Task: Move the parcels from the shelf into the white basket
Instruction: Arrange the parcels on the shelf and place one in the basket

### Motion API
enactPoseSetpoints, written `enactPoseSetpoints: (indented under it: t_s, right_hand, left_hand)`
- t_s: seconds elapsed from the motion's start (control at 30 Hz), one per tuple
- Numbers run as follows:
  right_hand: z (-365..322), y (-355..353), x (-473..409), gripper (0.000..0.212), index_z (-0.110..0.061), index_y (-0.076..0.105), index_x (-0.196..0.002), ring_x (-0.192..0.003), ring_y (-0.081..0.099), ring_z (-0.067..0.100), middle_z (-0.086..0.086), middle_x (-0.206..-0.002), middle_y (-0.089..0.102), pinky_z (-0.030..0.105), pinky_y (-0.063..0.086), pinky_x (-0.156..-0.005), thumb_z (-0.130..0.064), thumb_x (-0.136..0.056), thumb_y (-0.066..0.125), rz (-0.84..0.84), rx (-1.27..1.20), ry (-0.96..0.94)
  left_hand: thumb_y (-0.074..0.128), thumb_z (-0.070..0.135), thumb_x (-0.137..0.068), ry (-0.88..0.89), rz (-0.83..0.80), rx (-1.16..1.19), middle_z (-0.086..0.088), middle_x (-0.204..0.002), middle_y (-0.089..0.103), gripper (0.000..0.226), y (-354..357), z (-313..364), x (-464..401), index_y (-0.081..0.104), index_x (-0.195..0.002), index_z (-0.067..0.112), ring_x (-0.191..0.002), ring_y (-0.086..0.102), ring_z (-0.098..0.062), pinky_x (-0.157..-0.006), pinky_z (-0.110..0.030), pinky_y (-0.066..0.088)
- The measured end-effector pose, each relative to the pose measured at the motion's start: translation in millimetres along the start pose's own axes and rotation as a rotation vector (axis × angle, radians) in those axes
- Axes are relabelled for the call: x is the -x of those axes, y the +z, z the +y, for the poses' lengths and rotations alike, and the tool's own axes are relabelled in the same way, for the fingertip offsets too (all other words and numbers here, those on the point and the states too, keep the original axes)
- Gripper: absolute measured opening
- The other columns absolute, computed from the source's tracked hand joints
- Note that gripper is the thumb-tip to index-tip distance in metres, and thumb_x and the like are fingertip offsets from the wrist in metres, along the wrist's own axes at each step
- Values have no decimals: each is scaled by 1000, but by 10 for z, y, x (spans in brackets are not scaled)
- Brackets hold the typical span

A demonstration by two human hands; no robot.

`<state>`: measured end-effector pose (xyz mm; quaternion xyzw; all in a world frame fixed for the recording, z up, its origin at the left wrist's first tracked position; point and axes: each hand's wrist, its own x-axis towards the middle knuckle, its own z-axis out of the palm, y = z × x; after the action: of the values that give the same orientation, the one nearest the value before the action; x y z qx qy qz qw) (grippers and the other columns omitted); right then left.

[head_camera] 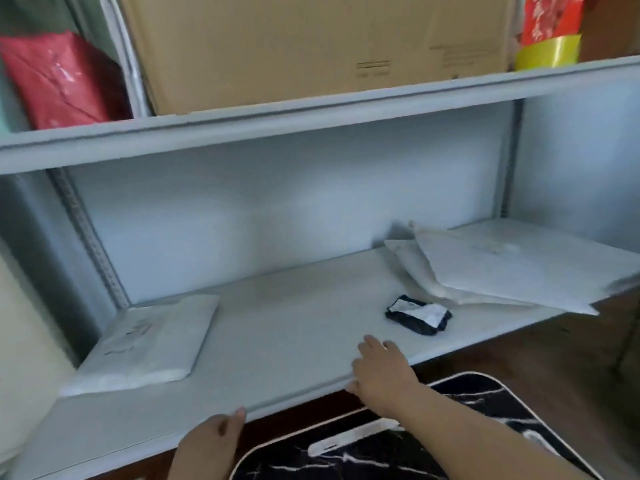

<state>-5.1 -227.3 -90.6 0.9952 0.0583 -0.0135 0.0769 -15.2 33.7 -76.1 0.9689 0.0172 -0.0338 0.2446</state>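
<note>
The left hand [211, 441], nearest the camera, hovers at the front lip of the shelf [294, 327], fingers loosely curled and holding nothing. Further in, the right hand [381, 372] rests over the shelf edge, fingers relaxed and also empty.

Just beyond it lies a small black parcel [418, 315] with a white label, flat, its long side running left to right and slightly askew. It looks like the next pick: reach forward, pinch it across the short side, and lift straight up.

A white envelope [145, 344] lies flat at far left, long side pointing into the shelf. A stack of white mailers [502, 268] sits at right, its corner overhanging the edge.

The basket is not clearly in view.
</note>
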Motion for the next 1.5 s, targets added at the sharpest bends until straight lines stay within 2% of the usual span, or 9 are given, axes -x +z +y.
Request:
enactPoseSetpoints:
  t_s: [0.2, 0.53, 0.7, 0.9, 1.17, 1.27, 1.37, 1.43, 1.5]
  right_hand:
    - [940, 246, -105, 44, -14, 38, -134, -133, 31, 25, 8, -140, 37, 38, 39, -97, -32, -95, 47, 84, -88, 331]
    - [1602, 705, -598, 69, -26, 26, -146, -132, 30, 34, 11, -152, 19, 42, 40, -101, -31, -86, 60, -29, -418, 452]
    - [1484, 831, -659, 46, -28, 48, -130, -109, 51, 29, 10, -128, 41, 31, 42, -94, -30, -86, 60, -28, -448, 331]
    - [769, 776, -375, 16, -22, 56, -96, -82, 49, 13, -3, -92, 51, 22, 34, -68, -16, -82, 61, 148, -636, 147]
    - [-140, 749, 287, 22, -25, 58, -102, -84, 52, 11, -9, -98, 52, 27, 44, -72, -18, -82, 55, 141, -671, -347]
    - [-237, 818, 401, 41, -31, 51, -119, -89, 52, 5, -9, -110, 49, 19, 45, -79, -21, -81, 66, 98, -1126, -66]
    - [-360, 775, 546, 58, -25, 43, -136, -119, 50, 15, -4, -136, 44, 36, 48, -94, -37, -85, 69, -269, -1746, 395]
    - [-409, 761, 623, 43, -14, 58, -122, -111, 61, 22, 3, -124, 64, 41, 54, -85, -35, -85, 69, -482, -1975, 474]
    - [-431, 742, 673, 29, -9, 64, -111, -93, 70, 23, 8, -103, 73, 37, 57, -73, -18, -84, 71, -454, -1976, 460]
  left_hand:
    - [33, 48, -99, 115, -6, 8, 0, -63, 50, 48, 540, 636, -345, 46, -67, 14, -64, 48, -11, -56, -20, 31]
    - [38, 43, -100, 124, -74, 45, 0, -60, 45, 45, 1129, 859, -708, 42, -65, 14, -58, 44, -9, -54, -17, 30]
    - [44, 43, -97, 95, -126, 144, 5, -64, 55, 39, 1247, 805, -687, 59, -75, 15, -61, 49, -6, -56, -19, 35]
    - [66, 32, -88, -268, -260, 792, -3, -93, 71, 27, 1390, 644, -501, 67, -105, 11, -90, 68, -16, -70, -29, 55]
    - [63, 8, -89, -574, -229, 1380, -21, -105, 69, 28, 1224, 286, 5, 58, -117, 5, -89, 68, -35, -60, -38, 57]
    - [57, -5, -89, -662, -159, 1441, -21, -106, 67, 30, 1219, 113, 177, 57, -118, 5, -88, 66, -35, -57, -39, 56]
    - [54, -9, -88, -647, -167, 1533, -23, -109, 66, 31, 1192, 45, 361, 57, -117, 2, -94, 64, -37, -57, -41, 56]
    - [56, -7, -88, -652, -179, 1505, -23, -107, 67, 27, 1190, 60, 448, 58, -114, 2, -94, 65, -37, -59, -43, 55]
    - [61, 0, -88, -645, -187, 1432, -22, -101, 69, 19, 1181, 100, 520, 58, -108, 1, -91, 67, -36, -60, -42, 56]
